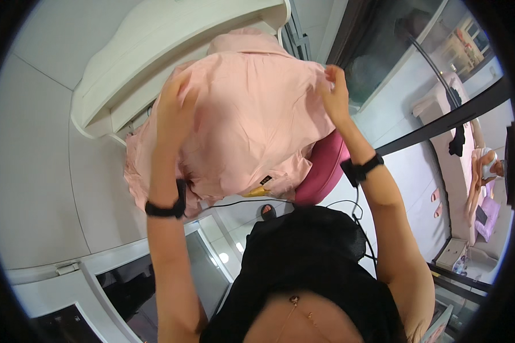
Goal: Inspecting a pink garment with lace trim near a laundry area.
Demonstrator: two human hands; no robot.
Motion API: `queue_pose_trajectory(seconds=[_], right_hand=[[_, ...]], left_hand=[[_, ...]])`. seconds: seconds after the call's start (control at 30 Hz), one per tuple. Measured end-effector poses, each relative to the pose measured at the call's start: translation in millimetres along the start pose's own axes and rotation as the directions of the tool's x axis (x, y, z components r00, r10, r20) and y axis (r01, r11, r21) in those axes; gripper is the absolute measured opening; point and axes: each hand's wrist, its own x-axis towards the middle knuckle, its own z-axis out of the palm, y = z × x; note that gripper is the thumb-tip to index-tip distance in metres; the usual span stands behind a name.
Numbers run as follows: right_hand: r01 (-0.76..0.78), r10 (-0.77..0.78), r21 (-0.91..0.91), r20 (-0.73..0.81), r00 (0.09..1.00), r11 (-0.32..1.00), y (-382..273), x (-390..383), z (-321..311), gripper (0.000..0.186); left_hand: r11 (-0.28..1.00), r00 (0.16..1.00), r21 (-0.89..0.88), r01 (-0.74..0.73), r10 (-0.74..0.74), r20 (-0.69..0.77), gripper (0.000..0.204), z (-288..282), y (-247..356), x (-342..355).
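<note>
A pink shirt-like garment (252,108) lies spread in front of me, with its collar end away from me and a small dark label near its lower edge. My left hand (179,108) is over the garment's left side, slightly blurred, with thumb and fingers apart. At the far right edge of the cloth is my right hand (336,97), its fingers bent and apart from the thumb, touching or just beside the fabric. What holds the cloth up is mostly hidden. A magenta rounded seat (324,166) shows from under its right side.
A white curved piece of furniture (171,40) with a shelf stands behind the garment. A dark cable (240,202) runs below the cloth. White-framed glass doors (126,286) are at lower left. To the right, a person (487,166) is beside a bed (435,106).
</note>
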Motion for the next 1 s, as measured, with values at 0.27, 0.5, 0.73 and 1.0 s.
queue_pose_trajectory(seconds=[0.27, 0.5, 0.73, 1.0], right_hand=[[0.251, -0.195, -0.062, 0.464, 0.864, 0.966, -84.7, -90.2, -14.9, 0.044], [0.333, -0.287, -0.01, 0.486, 0.825, 0.943, -68.6, -79.0, 12.5, 0.028], [0.077, -0.085, 0.354, 0.007, 0.996, 0.932, -105.5, 25.3, -46.4, 0.006], [-0.224, 0.109, 0.641, 0.214, 0.971, 0.735, -90.2, 127.2, -81.5, 0.012]], left_hand=[[0.712, 0.72, 0.256, 0.654, -0.483, -0.498, 0.063, -20.4, -93.5, -199.5], [0.839, 0.823, 0.284, 0.465, -0.291, -0.488, 0.019, -30.6, -155.2, -214.6], [0.903, 0.803, 0.264, 0.339, -0.132, -0.581, 0.024, -105.1, -34.1, -112.4], [0.982, 0.894, 0.189, 0.003, 0.082, -0.44, 0.019, -153.8, 51.5, 18.5]])
